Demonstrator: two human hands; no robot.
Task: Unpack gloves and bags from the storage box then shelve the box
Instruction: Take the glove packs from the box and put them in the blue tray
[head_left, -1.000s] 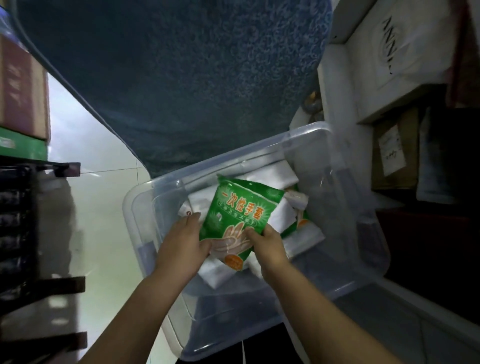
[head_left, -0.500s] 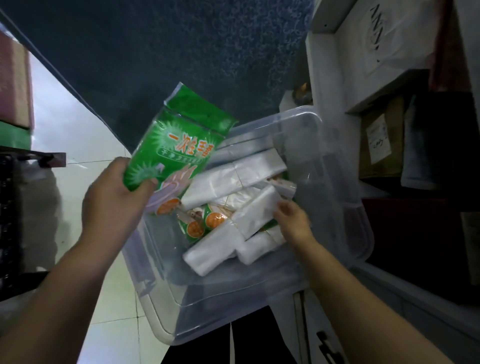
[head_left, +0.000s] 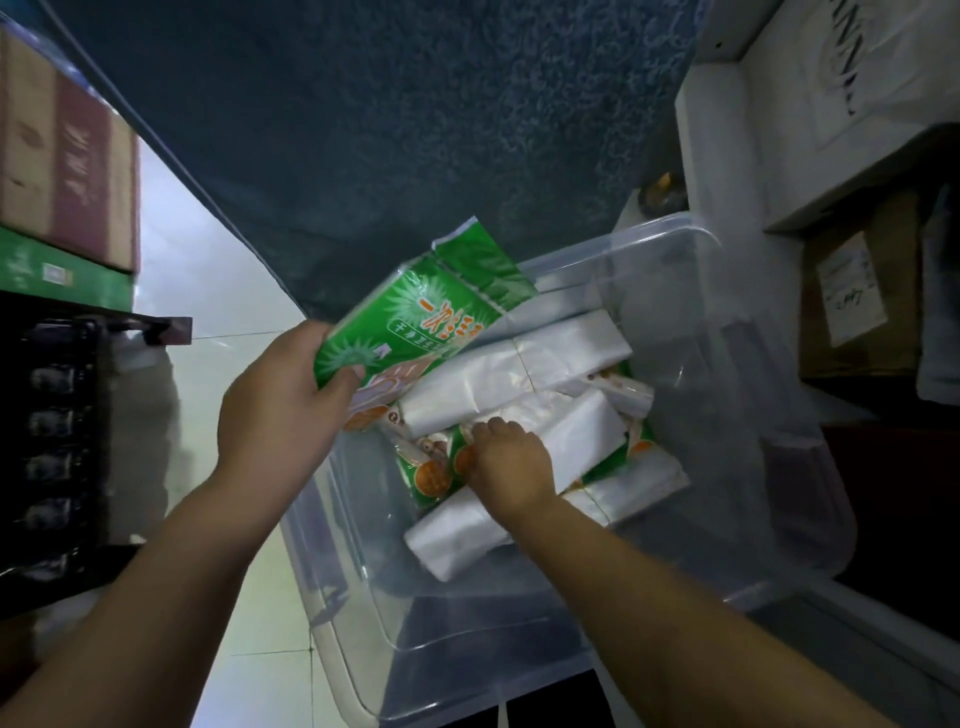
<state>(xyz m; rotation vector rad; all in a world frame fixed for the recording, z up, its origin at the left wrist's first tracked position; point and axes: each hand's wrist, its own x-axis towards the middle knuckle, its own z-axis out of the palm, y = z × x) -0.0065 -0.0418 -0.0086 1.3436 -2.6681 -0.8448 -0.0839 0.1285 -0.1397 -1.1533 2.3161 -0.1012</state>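
A clear plastic storage box (head_left: 727, 519) sits low in front of me, tilted. My left hand (head_left: 280, 410) grips a green pack of disposable gloves (head_left: 426, 317) by its lower corner, held at the box's left rim. Inside the box lie white rolls of plastic bags (head_left: 545, 364) and more green and orange packs (head_left: 431, 473). My right hand (head_left: 511, 462) is down among them, fingers curled onto a white bag roll (head_left: 582, 441); what its fingertips close on is hidden.
A dark blue patterned cloth (head_left: 389, 130) hangs behind the box. White shelving (head_left: 727, 119) with cardboard boxes (head_left: 857, 291) stands at the right. Stacked cartons (head_left: 67, 171) and a black rack (head_left: 52, 441) are at the left, over pale floor tiles (head_left: 218, 291).
My left hand lifted the green glove pack out to the left, then brought it back toward the box rim. My right hand let go of it and reached down onto the bag rolls.
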